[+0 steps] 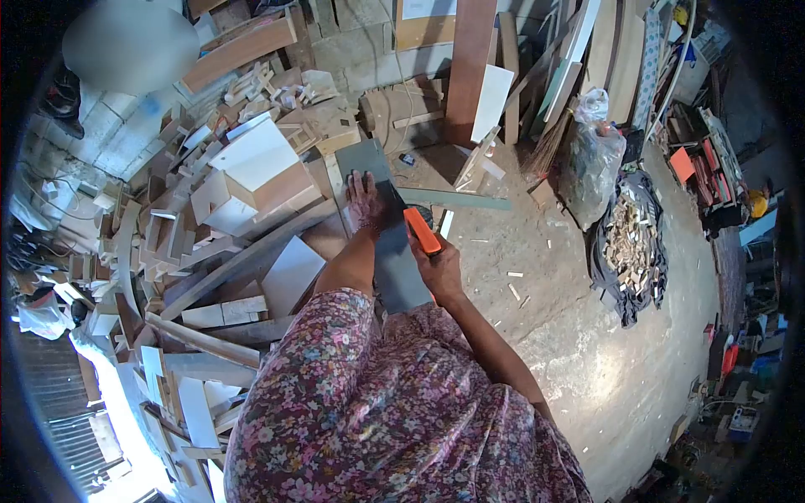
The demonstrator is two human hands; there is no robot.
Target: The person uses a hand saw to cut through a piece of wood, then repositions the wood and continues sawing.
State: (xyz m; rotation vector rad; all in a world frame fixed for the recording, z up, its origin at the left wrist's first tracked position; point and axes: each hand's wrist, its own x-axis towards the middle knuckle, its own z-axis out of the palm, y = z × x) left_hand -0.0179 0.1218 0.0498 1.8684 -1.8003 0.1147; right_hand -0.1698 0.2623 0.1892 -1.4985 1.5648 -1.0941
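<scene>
My left hand [364, 201] lies flat on a long grey board [402, 267], its fingers spread and pointing away from me. The board runs from near my lap toward a wooden block at its far end. Around the orange handle of what looks like a handsaw [422, 232], my right hand [439, 270] is closed, at the board's right edge. The tool's dark blade is hard to make out against the board. A thin greenish strip [457, 199] extends to the right beyond the handle.
Wood offcuts [243, 226] are heaped on the left. Planks [471, 75] lean at the back. To the right are a filled plastic bag [594, 168] and a dark cloth holding wood scraps [631, 239]. Small slivers lie on the concrete floor [553, 335].
</scene>
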